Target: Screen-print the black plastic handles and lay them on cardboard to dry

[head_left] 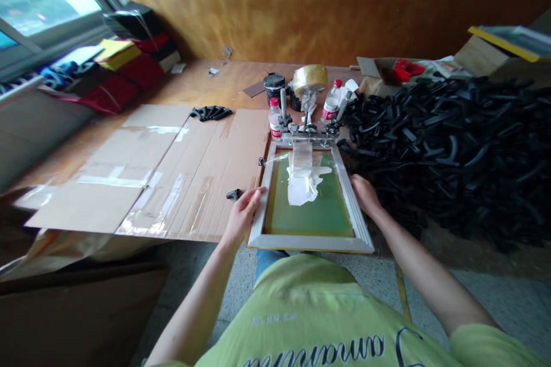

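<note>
A screen-printing frame (363, 221) with grey-white metal sides lies in front of me, its green mesh (310, 221) carrying a puddle of white ink (302, 189). A pale squeegee (302, 156) stands at the far end of the puddle, below the metal clamp bar (312, 136). My left hand (246, 209) is closed at the frame's left side, thumb and fingers against its edge. Close to the right side is my right hand (365, 195), its fingers mostly hidden, so its grip cannot be made out. One small black curved part (234, 194) lies just left of my left hand.
Flattened cardboard (206, 160) covers the table on the left, with a row of black parts (210, 113) on it. A large heap of black parts (447, 143) fills the right. Behind the frame stand red-capped bottles (330, 104), a dark tub (274, 86) and a tape roll (310, 80).
</note>
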A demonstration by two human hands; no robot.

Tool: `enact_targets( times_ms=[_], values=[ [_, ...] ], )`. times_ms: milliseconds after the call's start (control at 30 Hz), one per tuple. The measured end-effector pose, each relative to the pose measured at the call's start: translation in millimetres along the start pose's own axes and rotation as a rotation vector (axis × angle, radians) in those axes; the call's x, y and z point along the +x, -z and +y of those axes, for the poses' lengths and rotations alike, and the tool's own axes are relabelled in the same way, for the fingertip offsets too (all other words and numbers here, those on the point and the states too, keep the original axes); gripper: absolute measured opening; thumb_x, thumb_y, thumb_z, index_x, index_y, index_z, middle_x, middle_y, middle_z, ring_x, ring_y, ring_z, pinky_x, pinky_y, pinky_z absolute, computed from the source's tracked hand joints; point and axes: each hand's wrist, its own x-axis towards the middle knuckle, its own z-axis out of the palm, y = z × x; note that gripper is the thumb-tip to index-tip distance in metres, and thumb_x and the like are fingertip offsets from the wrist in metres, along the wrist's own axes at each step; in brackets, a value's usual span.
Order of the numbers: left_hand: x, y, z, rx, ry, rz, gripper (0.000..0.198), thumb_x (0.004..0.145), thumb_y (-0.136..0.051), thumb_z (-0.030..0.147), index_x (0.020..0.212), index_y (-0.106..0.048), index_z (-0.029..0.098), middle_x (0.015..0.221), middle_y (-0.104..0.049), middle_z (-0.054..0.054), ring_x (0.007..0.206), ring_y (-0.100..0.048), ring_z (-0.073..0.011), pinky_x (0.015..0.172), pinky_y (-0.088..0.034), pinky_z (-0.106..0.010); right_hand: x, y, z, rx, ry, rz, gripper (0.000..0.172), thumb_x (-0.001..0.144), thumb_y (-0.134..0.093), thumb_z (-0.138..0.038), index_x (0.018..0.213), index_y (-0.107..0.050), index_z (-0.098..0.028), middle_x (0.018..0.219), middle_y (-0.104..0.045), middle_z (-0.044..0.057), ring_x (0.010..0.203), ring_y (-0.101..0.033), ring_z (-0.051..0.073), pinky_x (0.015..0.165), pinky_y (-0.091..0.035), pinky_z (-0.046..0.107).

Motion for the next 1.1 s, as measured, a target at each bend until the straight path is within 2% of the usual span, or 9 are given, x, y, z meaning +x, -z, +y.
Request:
enact_targets(
  times_ms=[67,167,267,367,533,667,833,933,1100],
  values=[
    [2,2.9,-33,0.008,0.063,-0.018,0.074,0.074,-0.073,0.056,0.136,-0.057,0.019,0.069,-0.064,0.002,0.058,-0.058,-0.0125,0.050,-0.042,-0.021,18,12,-5,-0.030,-0.006,0.123,0.032,0.093,-0.047,-0.025,0.112,-0.071,-0.019,0.105,-0.067,0.012,0.095,-0.065,0.027,0.087,-0.053,0.042],
    [12,4.2,-67,0.090,0.076,0.007,0.082,0.074,-0.074,0.050,0.146,-0.047,0.021,0.070,-0.065,0.002,0.059,-0.059,-0.0133,0.053,-0.044,-0.021,45,8,-42,-0.058,0.200,0.182,0.045,0.085,-0.065,-0.029,0.128,-0.060,-0.019,0.128,-0.058,0.013,0.114,-0.059,0.027,0.095,-0.051,0.042],
    [20,4.5,-81,0.157,0.065,0.009,0.076,0.077,-0.071,0.048,0.144,-0.050,0.020,0.070,-0.065,0.002,0.058,-0.057,-0.0128,0.051,-0.043,-0.021,58,-9,-85,-0.174,0.339,0.039,0.049,0.078,-0.075,-0.025,0.124,-0.057,-0.018,0.121,-0.061,0.013,0.113,-0.057,0.029,0.092,-0.051,0.041],
    [23,5.0,-86,0.184,0.067,0.008,0.070,0.078,-0.070,0.048,0.140,-0.054,0.019,0.070,-0.066,0.001,0.058,-0.058,-0.0136,0.051,-0.043,-0.022,56,-16,-106,-0.253,0.284,-0.082,0.039,0.082,-0.071,-0.021,0.117,-0.056,-0.019,0.100,-0.066,0.008,0.094,-0.061,0.025,0.078,-0.050,0.035],
    [22,6.2,-91,0.234,0.061,0.039,0.061,0.079,-0.068,0.047,0.134,-0.060,0.021,0.077,-0.070,-0.001,0.065,-0.063,-0.0164,0.056,-0.047,-0.024,49,-10,-112,-0.303,0.308,-0.117,0.028,0.085,-0.067,-0.022,0.110,-0.056,-0.018,0.107,-0.067,0.010,0.101,-0.060,0.025,0.078,-0.047,0.032],
    [22,7.5,-94,0.260,0.065,0.035,0.060,0.081,-0.066,0.049,0.133,-0.060,0.021,0.079,-0.071,-0.002,0.068,-0.064,-0.0176,0.056,-0.046,-0.024,49,-16,-122,-0.335,0.266,-0.239,0.048,0.086,-0.067,-0.029,0.130,-0.051,-0.021,0.105,-0.072,0.008,0.088,-0.066,0.024,0.070,-0.046,0.031],
    [22,7.7,-94,0.278,0.086,0.022,0.062,0.082,-0.062,0.054,0.134,-0.059,0.021,0.081,-0.071,-0.003,0.069,-0.064,-0.0176,0.056,-0.046,-0.024,53,-20,-120,-0.339,0.302,-0.263,0.019,0.089,-0.063,-0.029,0.105,-0.064,-0.019,0.106,-0.072,0.008,0.097,-0.065,0.023,0.078,-0.046,0.030],
    [21,7.0,-94,0.292,0.084,0.016,0.062,0.084,-0.059,0.056,0.134,-0.059,0.020,0.083,-0.071,-0.003,0.071,-0.064,-0.0174,0.059,-0.046,-0.024,53,-21,-113,-0.369,0.315,-0.215,0.016,0.090,-0.059,-0.023,0.104,-0.063,-0.016,0.107,-0.071,0.012,0.099,-0.063,0.024,0.078,-0.045,0.030],
    [21,6.9,-95,0.319,0.076,0.020,0.061,0.085,-0.057,0.058,0.132,-0.060,0.020,0.088,-0.072,-0.004,0.076,-0.065,-0.0185,0.061,-0.047,-0.024,24,-29,-101,-0.367,0.428,-0.298,0.016,0.088,-0.051,-0.010,0.095,-0.064,-0.014,0.095,-0.069,0.012,0.096,-0.059,0.023,0.076,-0.042,0.030]
  ],
)
